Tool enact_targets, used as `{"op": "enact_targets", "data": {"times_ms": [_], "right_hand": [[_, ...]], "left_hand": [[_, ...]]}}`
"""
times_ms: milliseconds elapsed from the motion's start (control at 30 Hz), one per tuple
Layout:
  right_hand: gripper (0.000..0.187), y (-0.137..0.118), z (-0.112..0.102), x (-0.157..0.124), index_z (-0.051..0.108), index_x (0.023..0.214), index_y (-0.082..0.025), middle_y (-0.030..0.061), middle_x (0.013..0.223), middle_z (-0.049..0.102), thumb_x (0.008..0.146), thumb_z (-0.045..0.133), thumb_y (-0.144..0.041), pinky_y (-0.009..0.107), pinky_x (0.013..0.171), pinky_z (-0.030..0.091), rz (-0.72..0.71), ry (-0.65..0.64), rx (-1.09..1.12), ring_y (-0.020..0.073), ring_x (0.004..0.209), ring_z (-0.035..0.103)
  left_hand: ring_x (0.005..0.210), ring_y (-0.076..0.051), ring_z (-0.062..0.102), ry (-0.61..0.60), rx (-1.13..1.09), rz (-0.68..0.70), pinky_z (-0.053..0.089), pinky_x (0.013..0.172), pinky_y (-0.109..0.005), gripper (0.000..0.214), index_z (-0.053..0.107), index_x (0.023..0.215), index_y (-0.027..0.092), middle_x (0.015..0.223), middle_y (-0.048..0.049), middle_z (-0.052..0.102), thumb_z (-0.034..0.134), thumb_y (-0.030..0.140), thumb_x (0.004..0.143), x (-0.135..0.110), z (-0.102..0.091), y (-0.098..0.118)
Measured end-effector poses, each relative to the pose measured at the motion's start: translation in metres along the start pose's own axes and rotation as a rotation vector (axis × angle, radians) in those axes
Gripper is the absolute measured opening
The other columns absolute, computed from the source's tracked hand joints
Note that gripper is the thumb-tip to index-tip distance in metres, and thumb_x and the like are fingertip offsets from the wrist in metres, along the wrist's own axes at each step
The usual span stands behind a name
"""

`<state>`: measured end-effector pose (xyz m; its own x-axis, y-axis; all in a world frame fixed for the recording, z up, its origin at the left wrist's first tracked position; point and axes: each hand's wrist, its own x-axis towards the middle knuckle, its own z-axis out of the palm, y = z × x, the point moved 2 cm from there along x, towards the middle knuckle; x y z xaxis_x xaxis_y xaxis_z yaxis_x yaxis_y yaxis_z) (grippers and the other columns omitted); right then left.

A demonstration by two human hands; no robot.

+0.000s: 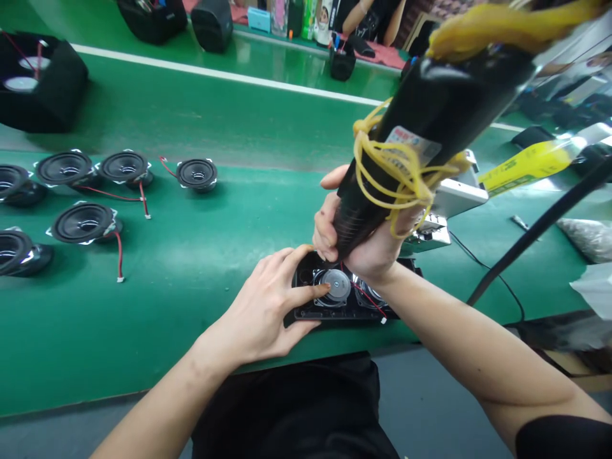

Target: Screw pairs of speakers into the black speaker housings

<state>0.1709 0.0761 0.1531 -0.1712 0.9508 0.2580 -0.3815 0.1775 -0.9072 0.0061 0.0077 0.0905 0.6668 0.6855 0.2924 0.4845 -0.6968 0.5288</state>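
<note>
My right hand (366, 252) is wrapped around a black electric screwdriver (425, 102) bound with yellow bands. It slants down toward the far edge of a black speaker panel (342, 314); its tip is hidden behind my hand. Two speaker drivers sit in the panel, magnets up: the left driver (338, 287) shows its round metal back, and the right driver (369, 296) is partly covered by my right wrist. A red wire with a white plug hangs over the near edge. My left hand (265, 306) grips the panel's left end, one finger resting on the left driver's magnet.
Several loose speaker drivers (86, 222) with red wires lie on the green bench (191, 344) at left. A black speaker box (62, 89) stands behind them. At right are a white metal device (461, 194), a yellow-labelled bottle (526, 166) and a dark bar (540, 229). A person sits opposite.
</note>
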Motion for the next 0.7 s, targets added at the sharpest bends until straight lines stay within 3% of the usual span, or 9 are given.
{"op": "enact_targets", "data": {"times_ms": [167,300,433,567,700], "right_hand": [[0.075,0.008,-0.003,-0.004,0.066,0.107,-0.031,-0.0067,0.055,0.055,0.08,0.065,-0.1,0.032,0.032,0.03,-0.007,-0.054,-0.026,0.0163,0.033,0.035],[0.073,0.013,-0.003,-0.006,0.064,0.115,-0.027,-0.0059,0.061,0.057,0.09,0.056,-0.095,0.029,0.034,0.032,-0.1,-0.138,0.006,0.0137,0.035,0.038],[0.081,0.012,-0.006,-0.004,0.064,0.128,-0.025,-0.0059,0.064,0.057,0.087,0.061,-0.095,0.029,0.034,0.033,-0.106,-0.137,-0.014,0.0138,0.036,0.041],[0.069,-0.029,-0.008,0.0,0.071,0.128,-0.026,-0.0051,0.066,0.063,0.088,0.076,-0.082,0.03,0.036,0.038,-0.103,-0.054,0.106,0.0143,0.039,0.046],[0.054,-0.093,-0.025,-0.003,0.079,0.119,-0.027,-0.0041,0.062,0.062,0.082,0.092,-0.064,0.031,0.039,0.036,-0.263,0.174,0.069,0.014,0.042,0.045]], "left_hand": [[0.151,-0.044,0.049,-0.011,0.031,-0.017,0.046,0.12,-0.068,0.045,0.076,0.141,0.031,0.167,-0.0186,0.043,0.079,0.038,0.097,-0.001,0.0,0.0],[0.151,-0.043,0.049,-0.009,0.023,-0.017,0.047,0.119,-0.068,0.047,0.075,0.142,0.033,0.169,-0.0177,0.042,0.079,0.036,0.096,-0.002,-0.001,0.001],[0.155,-0.042,0.045,-0.003,0.012,-0.033,0.045,0.122,-0.07,0.052,0.071,0.145,0.035,0.171,-0.0156,0.039,0.079,0.03,0.094,-0.005,0.002,0.002],[0.16,-0.043,0.039,-0.01,-0.01,-0.03,0.043,0.127,-0.073,0.062,0.065,0.148,0.035,0.175,-0.015,0.033,0.079,0.023,0.089,-0.012,0.004,0.005],[0.164,-0.043,0.034,-0.008,-0.02,-0.042,0.046,0.126,-0.074,0.064,0.062,0.146,0.034,0.177,-0.0151,0.027,0.077,0.018,0.086,-0.022,-0.003,0.003]]}}
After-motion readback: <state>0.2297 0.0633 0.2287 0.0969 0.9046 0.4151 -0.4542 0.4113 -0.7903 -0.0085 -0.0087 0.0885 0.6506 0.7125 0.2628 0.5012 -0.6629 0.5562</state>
